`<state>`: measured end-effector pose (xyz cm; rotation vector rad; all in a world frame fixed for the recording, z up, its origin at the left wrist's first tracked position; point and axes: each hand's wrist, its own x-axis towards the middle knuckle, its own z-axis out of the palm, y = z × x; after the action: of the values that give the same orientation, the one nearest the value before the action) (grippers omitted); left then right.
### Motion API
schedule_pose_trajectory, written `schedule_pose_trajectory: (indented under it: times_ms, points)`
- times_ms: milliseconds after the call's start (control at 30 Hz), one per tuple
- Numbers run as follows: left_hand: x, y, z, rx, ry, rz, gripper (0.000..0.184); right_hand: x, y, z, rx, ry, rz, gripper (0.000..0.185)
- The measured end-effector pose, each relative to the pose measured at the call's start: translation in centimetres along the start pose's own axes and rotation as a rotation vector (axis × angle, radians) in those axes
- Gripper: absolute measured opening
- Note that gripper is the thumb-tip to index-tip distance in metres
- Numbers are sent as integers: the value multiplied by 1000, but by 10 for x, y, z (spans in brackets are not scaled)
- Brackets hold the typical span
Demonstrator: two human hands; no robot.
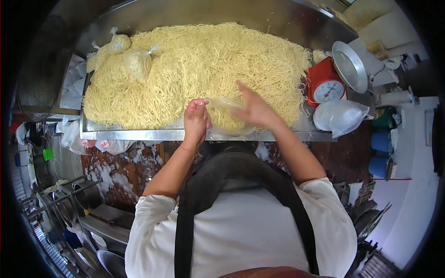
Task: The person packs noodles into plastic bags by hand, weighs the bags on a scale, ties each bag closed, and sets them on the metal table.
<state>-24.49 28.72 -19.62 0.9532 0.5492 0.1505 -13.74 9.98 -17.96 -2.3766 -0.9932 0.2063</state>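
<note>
A clear plastic bag (220, 103) stretches between my two hands, above the near edge of a big heap of yellow noodles (185, 65). My left hand (197, 118) has its fingers closed on the bag's edge. On the other side, my right hand (256, 110) is spread, thumb and fingers apart, slightly blurred; whether it touches the bag I cannot tell. Below the hands, part of another clear plastic sheet or bag (232, 133) lies at the table's front edge. Knotted bags of noodles (137, 65) rest on the heap at the left.
A red dial scale (320, 76) with a round metal pan (351, 65) stands right of the noodles. In front of it sits a bundle of clear plastic bags (340, 116). The metal table (125, 135) has a raised front rim. Blue buckets (381, 167) are at far right.
</note>
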Motion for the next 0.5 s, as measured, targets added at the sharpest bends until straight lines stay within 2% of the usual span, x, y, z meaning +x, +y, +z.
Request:
schedule_pose_trajectory:
  times_ms: [100,200,300,367,400,467,500]
  points:
    - [2,13,7,-52,-35,40,15,-19,46,24,-262,-292,221,52]
    - [-4,28,18,71,-90,126,16,-15,28,-60,234,-345,436,37]
    - [13,30,14,353,-108,105,18,-21,34,-75,630,-247,478,34]
    - [20,32,7,454,-78,115,19,-33,65,-71,868,-39,303,41]
    - [19,29,4,382,-71,100,18,-42,79,-56,989,60,222,44]
    - [23,28,0,242,-63,90,17,-52,111,13,364,228,42,57]
    - [20,25,3,291,-92,76,16,-49,98,27,210,218,-25,64]
